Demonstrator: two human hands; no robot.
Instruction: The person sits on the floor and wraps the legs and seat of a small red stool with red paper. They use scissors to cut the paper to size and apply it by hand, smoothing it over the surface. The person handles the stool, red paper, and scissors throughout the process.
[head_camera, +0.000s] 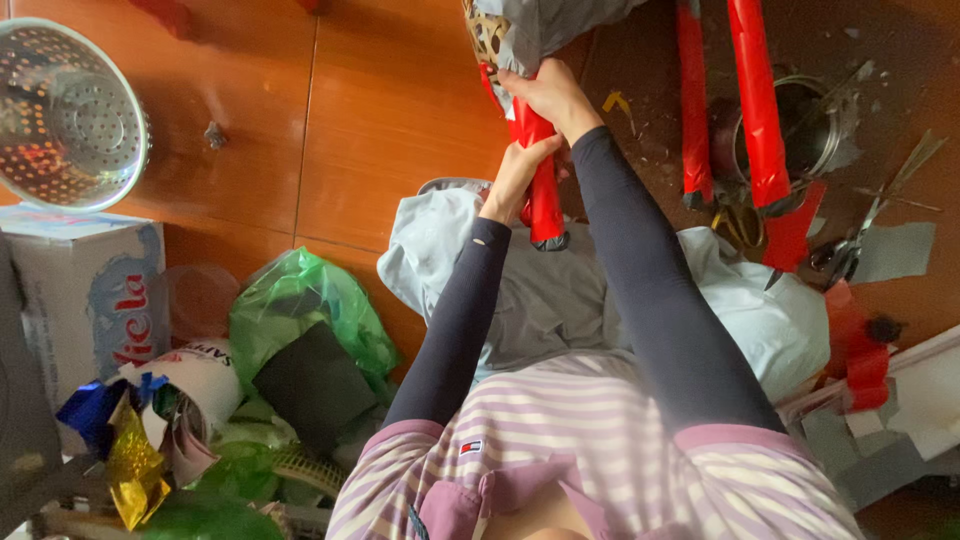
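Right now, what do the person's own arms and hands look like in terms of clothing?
Both hands, left hand and right hand, are bare: no gloves, rings or watch visible. Tight dark grey sleeves run to the wrists, under a striped pink-and-white top with mauve short-sleeve cuffs.

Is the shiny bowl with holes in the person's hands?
No, the colander lies apart on the floor; both hands grip a red tube.

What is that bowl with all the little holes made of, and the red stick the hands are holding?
The colander looks like shiny metal: silvery, with reflections between its holes. The red tube, gripped by the left hand and right hand, seems wrapped in glossy red tape or plastic film, judging by its sheen; what lies underneath is hidden.
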